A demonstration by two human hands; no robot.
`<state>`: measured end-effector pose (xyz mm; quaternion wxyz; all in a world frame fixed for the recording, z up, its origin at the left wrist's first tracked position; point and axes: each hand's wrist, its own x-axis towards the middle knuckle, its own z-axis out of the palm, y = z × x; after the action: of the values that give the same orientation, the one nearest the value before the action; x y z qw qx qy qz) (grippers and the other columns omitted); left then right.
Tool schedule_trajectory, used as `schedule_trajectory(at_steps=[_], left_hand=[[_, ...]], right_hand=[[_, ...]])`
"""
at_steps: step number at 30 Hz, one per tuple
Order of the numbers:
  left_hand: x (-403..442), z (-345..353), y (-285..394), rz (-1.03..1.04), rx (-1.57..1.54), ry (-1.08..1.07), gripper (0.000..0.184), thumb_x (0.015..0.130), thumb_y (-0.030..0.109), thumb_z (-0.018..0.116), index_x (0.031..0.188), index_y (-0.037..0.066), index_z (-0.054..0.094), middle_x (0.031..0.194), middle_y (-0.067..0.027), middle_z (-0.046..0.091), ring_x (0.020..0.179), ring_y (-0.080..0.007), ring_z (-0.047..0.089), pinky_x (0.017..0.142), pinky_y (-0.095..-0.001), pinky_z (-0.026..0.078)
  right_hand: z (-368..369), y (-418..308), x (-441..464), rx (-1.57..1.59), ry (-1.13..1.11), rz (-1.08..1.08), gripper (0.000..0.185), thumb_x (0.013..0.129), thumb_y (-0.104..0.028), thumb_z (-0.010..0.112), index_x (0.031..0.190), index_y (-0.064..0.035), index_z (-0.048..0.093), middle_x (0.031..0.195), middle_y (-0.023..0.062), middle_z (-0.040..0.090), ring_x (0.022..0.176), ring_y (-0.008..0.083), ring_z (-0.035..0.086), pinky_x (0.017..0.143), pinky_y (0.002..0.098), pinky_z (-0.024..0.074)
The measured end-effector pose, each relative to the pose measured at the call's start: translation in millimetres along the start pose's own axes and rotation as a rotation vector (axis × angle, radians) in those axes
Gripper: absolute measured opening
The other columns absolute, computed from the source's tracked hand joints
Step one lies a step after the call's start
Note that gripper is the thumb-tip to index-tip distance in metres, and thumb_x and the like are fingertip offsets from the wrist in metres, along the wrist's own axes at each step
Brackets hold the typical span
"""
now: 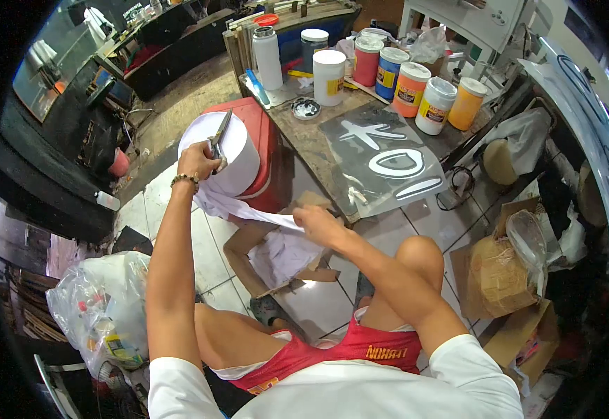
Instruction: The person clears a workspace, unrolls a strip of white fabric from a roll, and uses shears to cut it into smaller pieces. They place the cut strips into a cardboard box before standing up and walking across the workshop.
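Observation:
My left hand (200, 160) is closed round the handles of a pair of scissors (221, 130), whose blades point up and away over a white round tub (240, 155). The tub rests on a red cooler (268, 150). My right hand (317, 225) pinches the edge of a white cloth (245, 209), which stretches from below the tub to my fingers. Under the cloth, an open cardboard box (245, 269) on the tiles holds more white fabric (282, 257).
Paint jars, among them an orange one (411, 91), stand on a wooden table (297, 133) beside a clear sheet with white shapes (388, 150). Plastic bags (119, 286) lie at the left. Cardboard boxes (528, 342) and a wrapped bundle (503, 276) sit at the right.

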<state>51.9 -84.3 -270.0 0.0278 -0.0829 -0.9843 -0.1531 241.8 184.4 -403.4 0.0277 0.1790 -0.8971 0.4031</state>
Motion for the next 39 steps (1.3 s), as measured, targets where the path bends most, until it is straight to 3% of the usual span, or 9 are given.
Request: schedule_trajectory(at_steps=[5,12,18,23,27,31,33,36,39], left_hand=[[17,-12,-11,-0.045,-0.205,-0.327,0.032,0.071,0.024,0.083,0.074,-0.002,0.065,0.064,-0.0114,0.067,0.050,-0.0166,0.066,0.046,-0.0293,0.052],[29,-20,-8,-0.084,-0.175,-0.502,0.033,0.074,0.026,0.082,0.067,-0.001,0.064,0.060,-0.0107,0.067,0.051,-0.0179,0.066,0.047,-0.0303,0.052],[0,14,-16,0.062,-0.155,0.021,0.038,0.067,0.028,0.079,0.085,-0.003,0.064,0.074,-0.0184,0.066,0.072,-0.0349,0.066,0.068,-0.0438,0.051],[-20,38,-28,0.145,-0.436,0.235,0.028,0.076,0.018,0.079,0.082,0.000,0.059,0.063,-0.0079,0.047,0.058,-0.0187,0.044,0.054,-0.0352,0.036],[-50,29,-21,0.006,-0.589,0.198,0.015,0.087,0.010,0.068,0.091,0.000,0.058,0.078,-0.0066,0.055,0.068,-0.0178,0.051,0.061,-0.0314,0.043],[-102,11,-26,-0.045,-0.725,-0.091,0.013,0.082,0.008,0.068,0.092,0.001,0.061,0.083,-0.0084,0.061,0.070,-0.0198,0.058,0.061,-0.0310,0.046],[-132,-30,-14,0.044,-0.543,-0.390,0.024,0.078,0.011,0.075,0.096,-0.001,0.066,0.085,-0.0129,0.069,0.074,-0.0253,0.065,0.067,-0.0364,0.052],[-175,-57,-30,0.090,-0.409,-0.898,0.052,0.071,0.040,0.083,0.108,0.006,0.070,0.097,-0.0160,0.073,0.085,-0.0294,0.071,0.079,-0.0406,0.055],[-203,-111,-28,-0.034,-0.396,-0.955,0.051,0.072,0.036,0.079,0.114,0.007,0.070,0.099,-0.0170,0.073,0.090,-0.0298,0.071,0.082,-0.0399,0.055]], right_hand=[[15,-4,4,-0.069,-0.117,0.020,0.012,0.076,0.004,0.056,0.083,-0.0009,0.064,0.088,0.0221,0.066,0.089,0.0418,0.065,0.079,0.0486,0.0514],[32,-11,27,-0.218,-0.376,0.193,0.022,0.079,-0.013,0.066,0.098,-0.0014,0.069,0.094,0.0200,0.066,0.092,0.0388,0.066,0.083,0.0453,0.0526],[63,34,28,-0.122,-0.474,0.233,0.027,0.079,-0.020,0.071,0.100,-0.0033,0.069,0.098,0.0171,0.067,0.096,0.0358,0.065,0.085,0.0462,0.0520],[70,54,14,0.258,-0.202,0.303,0.017,0.073,-0.012,0.070,0.089,-0.0054,0.069,0.091,0.0138,0.068,0.088,0.0310,0.065,0.078,0.0423,0.0503],[47,24,13,0.414,-0.118,0.487,0.025,0.073,-0.016,0.073,0.095,-0.0045,0.067,0.097,0.0137,0.068,0.092,0.0283,0.063,0.082,0.0403,0.0487],[-2,-43,26,0.495,-0.216,0.823,0.055,0.073,-0.029,0.078,0.120,-0.0059,0.060,0.113,0.0174,0.066,0.106,0.0333,0.062,0.091,0.0421,0.0486],[9,-49,14,0.136,-0.163,0.580,0.057,0.080,-0.030,0.075,0.127,-0.0036,0.059,0.119,0.0204,0.065,0.101,0.0353,0.064,0.089,0.0437,0.0502],[-1,-62,2,0.064,-0.313,0.523,0.056,0.078,-0.034,0.075,0.123,-0.0045,0.061,0.113,0.0204,0.066,0.098,0.0355,0.065,0.086,0.0441,0.0518],[-51,-97,-1,0.313,-0.474,0.645,0.045,0.077,-0.034,0.075,0.111,-0.0060,0.068,0.104,0.0163,0.070,0.093,0.0300,0.069,0.082,0.0413,0.0539]])
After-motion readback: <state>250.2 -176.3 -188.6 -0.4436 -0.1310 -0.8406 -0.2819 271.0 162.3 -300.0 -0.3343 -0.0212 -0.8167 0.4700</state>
